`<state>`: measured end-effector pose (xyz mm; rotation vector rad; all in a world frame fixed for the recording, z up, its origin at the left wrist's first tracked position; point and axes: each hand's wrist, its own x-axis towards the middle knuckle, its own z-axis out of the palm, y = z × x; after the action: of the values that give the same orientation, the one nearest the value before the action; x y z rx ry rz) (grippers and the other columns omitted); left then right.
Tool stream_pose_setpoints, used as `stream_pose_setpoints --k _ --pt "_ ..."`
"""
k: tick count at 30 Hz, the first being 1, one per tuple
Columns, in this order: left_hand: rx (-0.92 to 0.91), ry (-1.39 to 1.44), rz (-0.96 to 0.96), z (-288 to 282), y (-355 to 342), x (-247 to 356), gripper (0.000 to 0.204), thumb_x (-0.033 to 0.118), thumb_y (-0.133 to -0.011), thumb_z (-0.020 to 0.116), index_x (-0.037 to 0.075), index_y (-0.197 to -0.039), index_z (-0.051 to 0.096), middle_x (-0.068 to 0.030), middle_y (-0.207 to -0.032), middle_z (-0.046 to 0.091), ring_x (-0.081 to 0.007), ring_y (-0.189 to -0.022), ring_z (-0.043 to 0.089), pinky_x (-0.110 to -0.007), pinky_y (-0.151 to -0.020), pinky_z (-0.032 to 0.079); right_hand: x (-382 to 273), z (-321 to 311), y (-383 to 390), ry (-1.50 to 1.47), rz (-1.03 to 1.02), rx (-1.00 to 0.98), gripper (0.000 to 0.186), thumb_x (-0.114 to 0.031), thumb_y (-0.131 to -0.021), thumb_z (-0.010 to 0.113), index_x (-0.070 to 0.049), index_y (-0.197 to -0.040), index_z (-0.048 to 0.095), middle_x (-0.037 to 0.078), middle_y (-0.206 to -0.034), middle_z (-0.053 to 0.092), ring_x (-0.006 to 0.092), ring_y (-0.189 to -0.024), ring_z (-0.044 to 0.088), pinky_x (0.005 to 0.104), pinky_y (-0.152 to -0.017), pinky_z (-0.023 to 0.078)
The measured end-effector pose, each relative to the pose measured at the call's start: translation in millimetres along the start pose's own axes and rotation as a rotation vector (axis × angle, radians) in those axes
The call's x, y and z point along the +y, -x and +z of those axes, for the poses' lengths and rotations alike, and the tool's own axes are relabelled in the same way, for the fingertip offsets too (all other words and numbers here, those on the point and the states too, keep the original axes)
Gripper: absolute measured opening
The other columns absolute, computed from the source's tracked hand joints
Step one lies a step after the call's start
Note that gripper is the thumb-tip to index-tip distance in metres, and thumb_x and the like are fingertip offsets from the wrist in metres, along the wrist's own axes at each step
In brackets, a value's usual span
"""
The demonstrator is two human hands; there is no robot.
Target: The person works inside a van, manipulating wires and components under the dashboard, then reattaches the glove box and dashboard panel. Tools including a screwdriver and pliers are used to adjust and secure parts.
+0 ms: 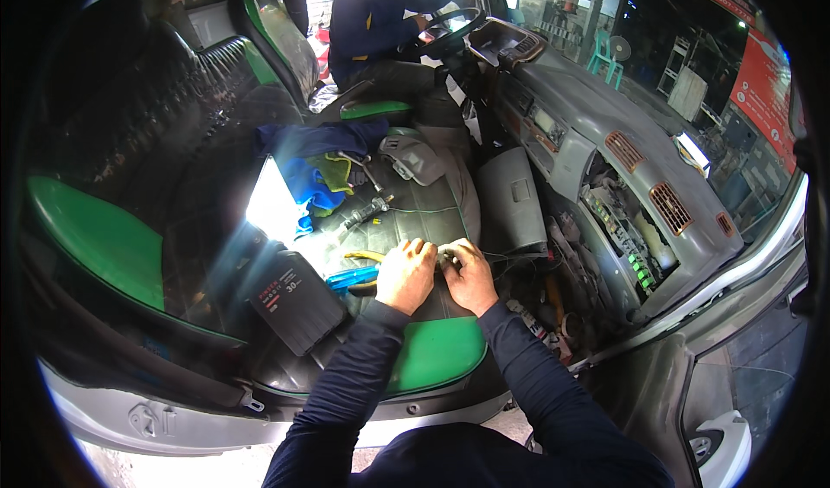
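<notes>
My left hand (406, 276) is closed above the front seat, its fingers curled. Close beside it, my right hand (469, 276) is pinched around something small and dark that the fingers mostly hide. A thin wire (512, 255) runs off to the right from near my right hand. A curved yellow handle (363, 255) and a blue tool handle (353, 278) stick out left of my left hand; I cannot tell whether it grips either. Farther off on the seat lie a metal tool (367, 213) and blue and yellow cloths (320, 181).
A bright work light (273, 198) shines beside a black case (298, 302). A grey cap-like item (413, 158) lies on the seat. To the right, the glove box (512, 203) hangs open and the dashboard shows exposed fuses (635, 263). Another person (372, 30) sits at the steering wheel (454, 34).
</notes>
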<state>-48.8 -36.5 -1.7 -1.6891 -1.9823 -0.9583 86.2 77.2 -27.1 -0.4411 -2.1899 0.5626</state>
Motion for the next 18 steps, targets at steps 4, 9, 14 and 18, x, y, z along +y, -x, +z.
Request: stream_pose_setpoints --k 4,9,14,18 --pt "0.012 -0.11 0.02 1.9 3.1 -3.4 0.013 0.019 -0.096 0.072 0.009 -0.104 0.074 -0.0083 -0.099 0.07 -0.0324 -0.1 0.068 -0.047 -0.088 0.054 -2.8 -1.7 -0.3 -0.019 0.044 -0.021 0.022 -0.003 -0.09 0.071 -0.005 -0.112 0.072 0.012 -0.107 0.07 0.0372 -0.1 0.07 0.0448 -0.087 0.057" --pt "-0.118 -0.049 -0.001 -2.1 4.8 -1.3 0.022 0.025 -0.092 0.075 0.009 -0.105 0.075 -0.0107 -0.103 0.07 -0.0323 -0.105 0.068 -0.045 -0.095 0.052 -4.2 -1.6 -1.4 -0.009 0.026 -0.005 0.022 -0.002 -0.09 0.07 -0.005 -0.111 0.073 0.012 -0.11 0.071 0.0371 -0.103 0.07 0.0443 -0.089 0.058" --pt "-0.136 -0.08 0.031 -9.4 4.4 3.3 0.033 0.029 -0.082 0.078 0.008 -0.108 0.077 -0.0116 -0.106 0.07 -0.0329 -0.107 0.067 -0.047 -0.096 0.053 -3.3 0.9 -1.7 0.03 0.004 0.005 0.021 -0.001 -0.091 0.067 -0.005 -0.111 0.073 0.012 -0.11 0.071 0.0367 -0.106 0.07 0.0454 -0.092 0.057" --pt "-0.125 -0.061 0.021 -8.9 3.9 3.9 0.035 0.028 -0.079 0.078 0.008 -0.108 0.077 -0.0121 -0.106 0.07 -0.0338 -0.107 0.067 -0.048 -0.095 0.054 -2.4 3.1 -2.6 0.059 0.018 -0.026 0.023 -0.002 -0.091 0.064 -0.005 -0.112 0.074 0.012 -0.11 0.071 0.0364 -0.108 0.068 0.0463 -0.094 0.056"
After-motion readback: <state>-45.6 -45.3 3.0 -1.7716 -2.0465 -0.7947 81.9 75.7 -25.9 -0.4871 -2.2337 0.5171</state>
